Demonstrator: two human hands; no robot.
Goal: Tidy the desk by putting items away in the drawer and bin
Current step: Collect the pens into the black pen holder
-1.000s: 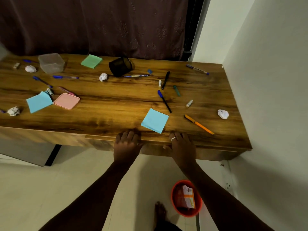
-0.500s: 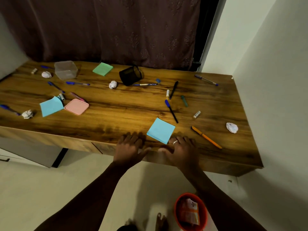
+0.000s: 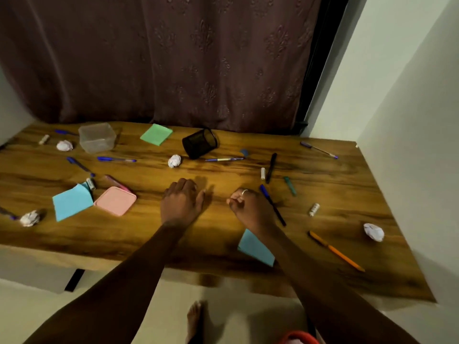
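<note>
The wooden desk (image 3: 223,247) fills the middle of the view, strewn with loose items. Both forearms reach out over its near edge toward the centre. The left hand (image 3: 181,202) hangs palm down over bare wood, its fingers curled loosely under; it holds nothing that can be seen. The right hand (image 3: 250,207) is drawn into a loose fist with a ring on one finger, knuckles up; whether anything is pinched inside it cannot be told. It sits just beside a blue-capped black pen (image 3: 272,204) on its right.

Under the right forearm, near the desk's front edge, lies a blue sticky-note pad (image 3: 254,248), partly covered by the arm. At far left stands a clear plastic container (image 3: 97,137). A second blue pad (image 3: 72,201) lies at left, touching a pink lid (image 3: 115,200). A black mesh pen holder (image 3: 199,143) lies tipped on its side at the far centre, with a green pad (image 3: 156,134) to its left. An orange pen (image 3: 336,250) lies near right, and a crumpled paper ball (image 3: 373,232) sits close to the right edge. Another paper ball (image 3: 174,161) rests just beyond the left hand. The red bin (image 3: 299,338) peeks in on the floor at the bottom edge.
</note>
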